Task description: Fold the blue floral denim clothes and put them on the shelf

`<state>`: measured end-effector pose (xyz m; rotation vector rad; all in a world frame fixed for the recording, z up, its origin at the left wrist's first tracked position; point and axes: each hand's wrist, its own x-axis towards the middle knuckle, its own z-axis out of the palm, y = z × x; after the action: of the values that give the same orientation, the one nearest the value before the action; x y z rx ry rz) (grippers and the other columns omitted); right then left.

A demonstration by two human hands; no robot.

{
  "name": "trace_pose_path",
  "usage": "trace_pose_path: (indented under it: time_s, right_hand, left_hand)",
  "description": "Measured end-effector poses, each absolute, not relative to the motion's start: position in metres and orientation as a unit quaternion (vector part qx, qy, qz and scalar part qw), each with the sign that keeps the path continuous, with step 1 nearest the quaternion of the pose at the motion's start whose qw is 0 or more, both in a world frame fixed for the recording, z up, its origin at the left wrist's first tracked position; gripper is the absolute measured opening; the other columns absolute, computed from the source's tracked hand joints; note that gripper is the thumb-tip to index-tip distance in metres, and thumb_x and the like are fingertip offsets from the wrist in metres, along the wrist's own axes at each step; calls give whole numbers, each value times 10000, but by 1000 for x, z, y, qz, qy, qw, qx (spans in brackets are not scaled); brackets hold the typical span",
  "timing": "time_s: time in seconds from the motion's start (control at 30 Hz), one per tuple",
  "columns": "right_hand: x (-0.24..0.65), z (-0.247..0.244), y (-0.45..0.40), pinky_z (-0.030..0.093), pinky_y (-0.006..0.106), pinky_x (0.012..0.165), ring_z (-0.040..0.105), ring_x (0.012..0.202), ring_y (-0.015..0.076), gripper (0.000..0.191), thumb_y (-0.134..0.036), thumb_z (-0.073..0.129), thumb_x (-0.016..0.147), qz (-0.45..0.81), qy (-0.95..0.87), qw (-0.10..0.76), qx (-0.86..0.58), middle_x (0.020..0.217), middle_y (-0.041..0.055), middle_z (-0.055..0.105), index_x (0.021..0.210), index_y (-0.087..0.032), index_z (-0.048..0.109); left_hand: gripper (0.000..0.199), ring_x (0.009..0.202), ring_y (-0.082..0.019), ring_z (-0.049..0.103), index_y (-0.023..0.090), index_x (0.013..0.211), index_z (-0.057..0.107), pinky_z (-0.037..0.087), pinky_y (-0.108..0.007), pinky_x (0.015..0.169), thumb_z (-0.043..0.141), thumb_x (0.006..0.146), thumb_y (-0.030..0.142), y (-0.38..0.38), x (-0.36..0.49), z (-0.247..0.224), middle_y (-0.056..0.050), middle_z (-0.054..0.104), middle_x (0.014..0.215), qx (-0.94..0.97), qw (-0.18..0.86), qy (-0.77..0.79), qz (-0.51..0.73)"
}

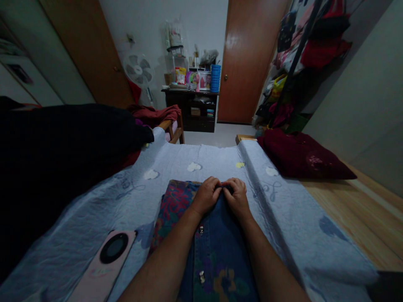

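A folded denim garment (220, 251) with a floral print and shiny buttons lies on the bed in front of me. At its far edge my left hand (208, 193) grips the cloth, fingers curled with the thumb tucked in. Right beside it, my right hand (235, 196) pinches the same edge, and the fingertips of both hands nearly meet. Pink and red flowers cover the garment's left part, while plain blue denim with a button strip runs down the middle. My forearms hide some of its sides.
A pink phone (108, 262) lies left on the light blue bedspread (126, 209). Dark clothing (63, 167) is heaped at the left. A folded maroon garment (305, 155) rests at the right by a wooden board (355, 209). Beyond stand a fan (138, 69) and a dark cabinet (189, 121).
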<state>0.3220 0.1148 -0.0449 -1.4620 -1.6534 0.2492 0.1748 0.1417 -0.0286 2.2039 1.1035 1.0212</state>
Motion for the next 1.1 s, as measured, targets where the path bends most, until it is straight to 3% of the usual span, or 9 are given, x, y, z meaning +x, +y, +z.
trace_pose_path:
  time_s: [0.6,1.1]
  right_hand:
    - [320,-44,114,300,406,962,490,998,231,129,-219,495,815,116,-671,432,-591,886,29,635,807,-240,621]
    - [323,-47,117,315,412,960,499,1001,232,223,-165,446,790,139,-677,428,-583,901,42,656,851,-231,650]
  left_hand:
    - [95,820,-173,546,201,766,553,430,-293,781,522,828,136,142,174,-26,-14,578,811,801,265,391,367]
    - [104,798,-165,551,195,741,569,421,-278,756,540,831,152,143,173,-28,-5,580,775,791,290,394,367]
